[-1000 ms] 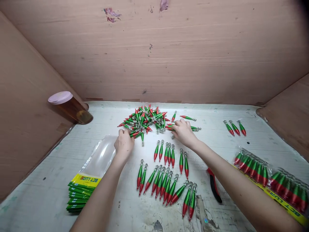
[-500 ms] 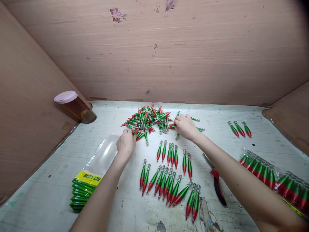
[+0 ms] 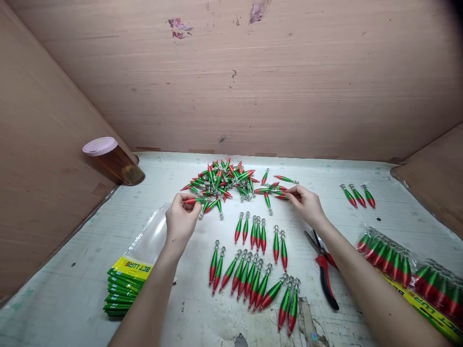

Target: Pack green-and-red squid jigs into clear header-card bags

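Note:
My left hand [image 3: 182, 217] pinches the red end of a green-and-red squid lure [image 3: 196, 200], just off the front left of a heap of such lures [image 3: 224, 179]. To the right of the heap, my right hand [image 3: 306, 202] has its thumb and fingertips closed at the red tip of another squid lure [image 3: 280, 196], among several loose ones. Nearer to me, several lures lie in two rough rows: a back row [image 3: 258, 234] and a front row [image 3: 249, 278], metal hooks pointing away and red ends towards me.
Stacked clear bags with yellow-green headers [image 3: 130, 268] lie at left. A lidded jar of brown liquid [image 3: 115, 161] stands at the back left. Red-and-black pliers [image 3: 326, 282] rest beside my right forearm. Packed lures [image 3: 388, 255] lie at right, with three loose lures [image 3: 357, 195] behind.
My left hand has drawn back slightly from the heap with a lure in its fingers. My right hand has moved right and towards me, uncovering the loose lures there.

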`<state>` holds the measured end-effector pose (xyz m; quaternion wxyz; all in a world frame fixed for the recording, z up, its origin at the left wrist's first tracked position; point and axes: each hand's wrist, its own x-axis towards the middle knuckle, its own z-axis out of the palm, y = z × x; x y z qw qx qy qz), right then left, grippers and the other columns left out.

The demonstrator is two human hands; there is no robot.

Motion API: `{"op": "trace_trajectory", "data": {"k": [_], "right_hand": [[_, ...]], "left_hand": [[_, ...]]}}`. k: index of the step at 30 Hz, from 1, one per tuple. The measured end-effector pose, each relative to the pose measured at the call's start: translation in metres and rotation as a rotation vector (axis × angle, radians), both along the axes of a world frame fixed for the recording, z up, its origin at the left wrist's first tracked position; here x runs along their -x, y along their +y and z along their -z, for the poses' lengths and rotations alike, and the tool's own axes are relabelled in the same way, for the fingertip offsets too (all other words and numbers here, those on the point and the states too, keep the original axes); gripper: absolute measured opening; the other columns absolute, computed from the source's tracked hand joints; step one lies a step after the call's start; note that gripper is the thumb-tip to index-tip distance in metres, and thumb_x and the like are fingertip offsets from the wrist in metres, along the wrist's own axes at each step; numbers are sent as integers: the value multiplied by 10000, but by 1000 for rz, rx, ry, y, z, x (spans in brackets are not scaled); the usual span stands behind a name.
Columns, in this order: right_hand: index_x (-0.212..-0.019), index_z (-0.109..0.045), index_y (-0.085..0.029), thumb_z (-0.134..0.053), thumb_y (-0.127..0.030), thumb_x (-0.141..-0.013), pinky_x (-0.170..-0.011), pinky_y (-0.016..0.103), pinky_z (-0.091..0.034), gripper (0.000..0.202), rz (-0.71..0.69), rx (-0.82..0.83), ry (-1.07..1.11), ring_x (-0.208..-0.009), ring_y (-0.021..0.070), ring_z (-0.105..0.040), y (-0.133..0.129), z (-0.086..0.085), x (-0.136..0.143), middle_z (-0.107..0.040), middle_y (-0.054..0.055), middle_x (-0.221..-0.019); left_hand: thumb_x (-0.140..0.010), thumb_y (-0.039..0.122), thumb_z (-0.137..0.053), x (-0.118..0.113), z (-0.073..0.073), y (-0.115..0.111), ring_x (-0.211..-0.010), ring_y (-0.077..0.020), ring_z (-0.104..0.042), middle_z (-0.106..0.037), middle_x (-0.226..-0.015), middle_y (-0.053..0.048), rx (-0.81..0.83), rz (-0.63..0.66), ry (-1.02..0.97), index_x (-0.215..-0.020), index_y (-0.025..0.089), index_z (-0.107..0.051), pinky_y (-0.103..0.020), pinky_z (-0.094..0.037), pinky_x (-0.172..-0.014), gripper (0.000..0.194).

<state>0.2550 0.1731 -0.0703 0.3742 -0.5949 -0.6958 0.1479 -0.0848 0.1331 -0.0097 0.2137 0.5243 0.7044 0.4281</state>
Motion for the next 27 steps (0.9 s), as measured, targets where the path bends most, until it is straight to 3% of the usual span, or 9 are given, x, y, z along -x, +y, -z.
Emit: {"op": "trace_trajectory", "data": {"k": [5,9,14,18,20,23,27], "right_hand": [[-787,-625,-184,-527,-284,-840,-637,331,-477,149,-21,35,-15,-662,195,-617,-4,4,1,-693,64,-767],[-729,-626,-195,-558,-265,-799,-629,347,-445,120,-43,31,-58,-656,205,-572,-11,-1,4,-646,66,-797],[-844,-636,-196,-501,-305,-902,-624,332,-467,183,-54,5,4,-678,195,-573,-46,-36,31,-631,72,-834],[-1022,-652,-213,-556,-347,-927,-693,315,-526,191,-373,184,409,-817,199,-632,-86,-69,57,-657,68,-934],[-1080,-649,-227,-611,-317,-904,-740,313,-534,201,-453,233,550,-871,201,-631,-100,-77,65,-651,59,-944],[-1052,-672,-244,-655,-278,-880,-743,291,-527,176,-451,233,634,-865,182,-611,-109,-78,69,-639,46,-930],[-952,-706,-233,-671,-285,-869,-693,269,-509,104,-432,264,705,-806,166,-599,-110,-75,72,-637,41,-872]], "left_hand": [[-715,393,-670,-20,-2,-32,-724,-169,-654,-678,-790,-34,40,180,-324,-907,173,-551,-293,-528,-686,315],[-713,289,-765,-35,-6,-59,-845,-132,-644,-704,-953,-38,91,289,-695,-902,180,-616,-235,-513,-767,264],[-684,207,-810,-45,-17,-81,-765,-89,-632,-721,-892,-7,169,326,-877,-841,180,-651,-182,-497,-735,225],[-614,234,-857,-55,-23,-89,-629,-74,-600,-692,-735,18,235,312,-1050,-787,171,-629,-174,-481,-636,292],[-598,261,-867,-59,-23,-91,-600,-73,-587,-667,-683,25,248,311,-1104,-766,167,-619,-175,-466,-610,315],[-616,290,-859,-61,-20,-93,-586,-73,-573,-647,-663,27,267,344,-1113,-762,168,-627,-178,-442,-590,300],[-722,342,-784,-59,-15,-95,-590,-77,-534,-658,-717,-10,310,428,-953,-919,165,-714,-192,-410,-571,274]]}}
